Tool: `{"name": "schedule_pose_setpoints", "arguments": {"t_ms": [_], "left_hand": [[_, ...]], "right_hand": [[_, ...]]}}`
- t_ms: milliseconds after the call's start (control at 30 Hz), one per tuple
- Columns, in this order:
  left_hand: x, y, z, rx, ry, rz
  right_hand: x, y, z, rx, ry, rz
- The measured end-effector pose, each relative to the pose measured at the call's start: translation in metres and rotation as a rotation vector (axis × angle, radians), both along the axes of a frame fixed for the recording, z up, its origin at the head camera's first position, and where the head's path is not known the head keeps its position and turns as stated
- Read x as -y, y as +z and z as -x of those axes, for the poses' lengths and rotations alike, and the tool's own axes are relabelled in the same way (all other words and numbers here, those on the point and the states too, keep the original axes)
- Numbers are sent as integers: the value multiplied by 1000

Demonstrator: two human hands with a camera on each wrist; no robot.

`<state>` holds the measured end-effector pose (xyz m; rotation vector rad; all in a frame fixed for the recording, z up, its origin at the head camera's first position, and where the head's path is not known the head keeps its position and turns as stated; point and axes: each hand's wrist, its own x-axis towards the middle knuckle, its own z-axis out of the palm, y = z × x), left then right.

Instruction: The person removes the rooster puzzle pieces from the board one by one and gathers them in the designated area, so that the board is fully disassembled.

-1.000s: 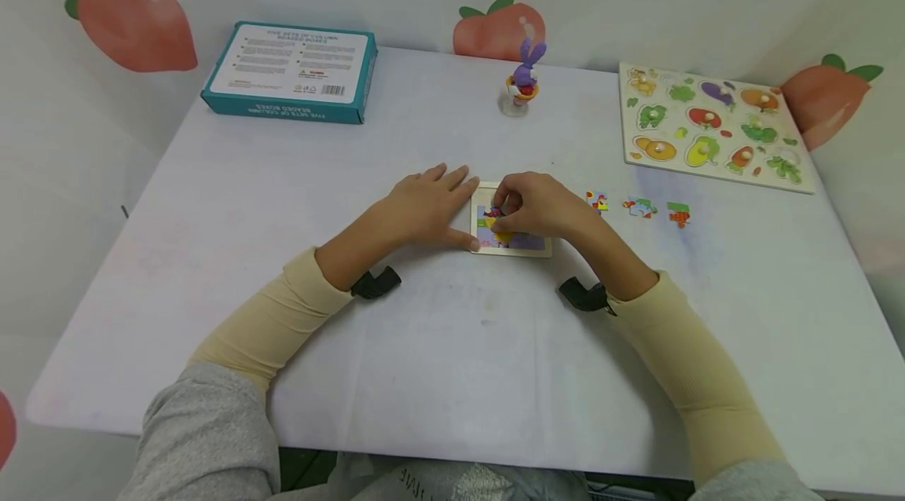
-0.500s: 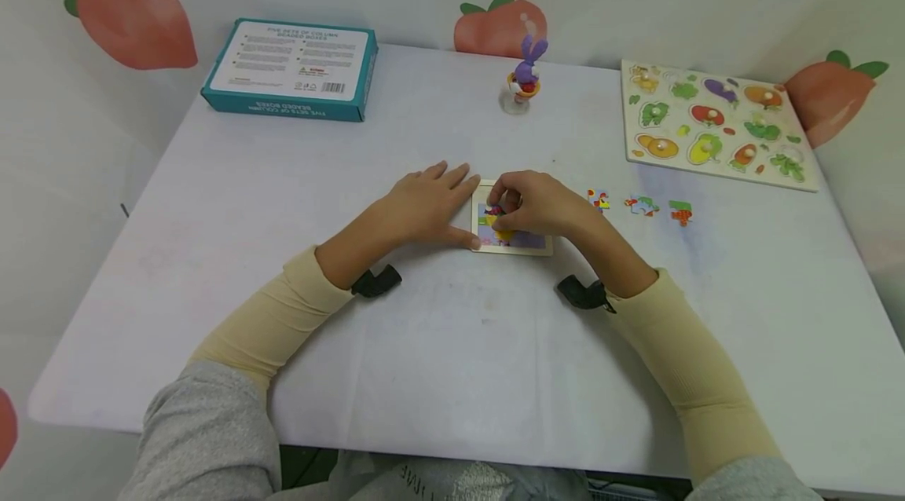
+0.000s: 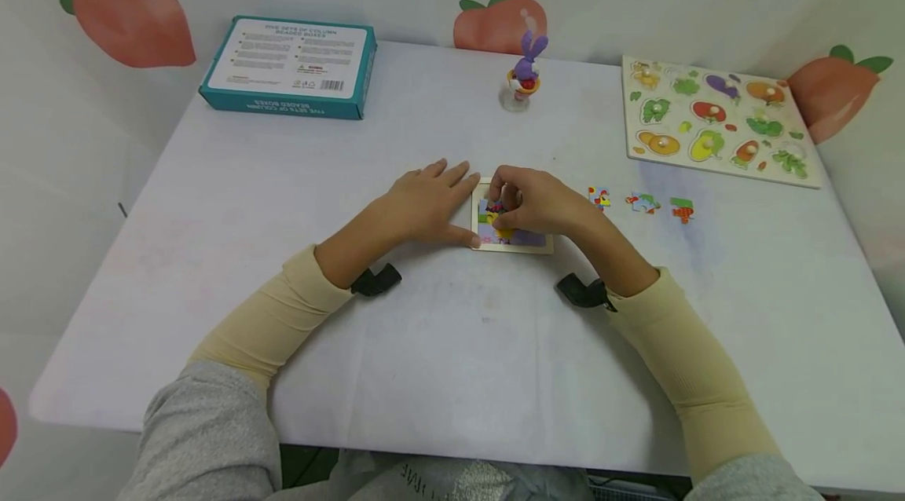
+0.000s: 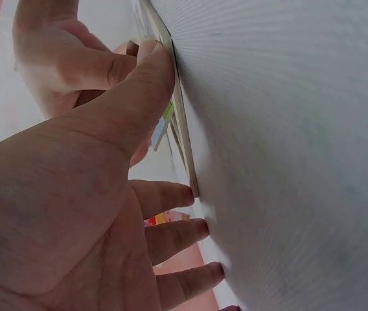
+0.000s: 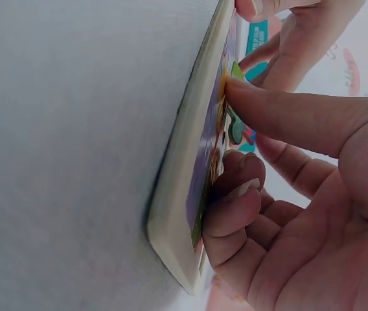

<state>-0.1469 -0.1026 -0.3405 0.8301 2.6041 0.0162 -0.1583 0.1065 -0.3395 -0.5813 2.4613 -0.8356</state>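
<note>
A small jigsaw puzzle tray (image 3: 516,249) with a pale wooden rim lies on the table, partly filled with a colourful picture. My left hand (image 3: 431,206) lies spread at its left side, thumb and index finger touching the rim, as the left wrist view also shows. Over the tray, my right hand (image 3: 540,202) pinches a puzzle piece (image 5: 236,126) between thumb and fingers. That piece (image 4: 162,126) stands tilted above the tray, with green on its face. The right fingers hide much of the picture. Three loose pieces, the nearest a red-and-yellow one (image 3: 599,198), lie to the right.
Farther right is a vegetable peg board (image 3: 721,124). A purple rabbit figure (image 3: 525,69) on a clear base stands at the back. A teal-edged box (image 3: 290,65) lies at the back left. Behind the table rises a fruit-patterned wall.
The head view has tipped very slightly. Both hands stay at the tray, and the right fingers make only a small shift with the piece. The loose pieces lie as before.
</note>
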Motion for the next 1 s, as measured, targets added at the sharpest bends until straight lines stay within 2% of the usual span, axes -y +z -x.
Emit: {"name": "schedule_pose_setpoints", "arguments": {"t_ms": [233, 500, 1000], "left_hand": [[0, 3, 1, -3, -4, -1], [0, 3, 0, 7, 4, 4], [0, 1, 0, 7, 2, 3]], "right_hand": [[-3, 3, 0, 10, -12, 48], [-8, 4, 1, 59, 4, 129], [-21, 5, 5, 161, -80, 243]]}}
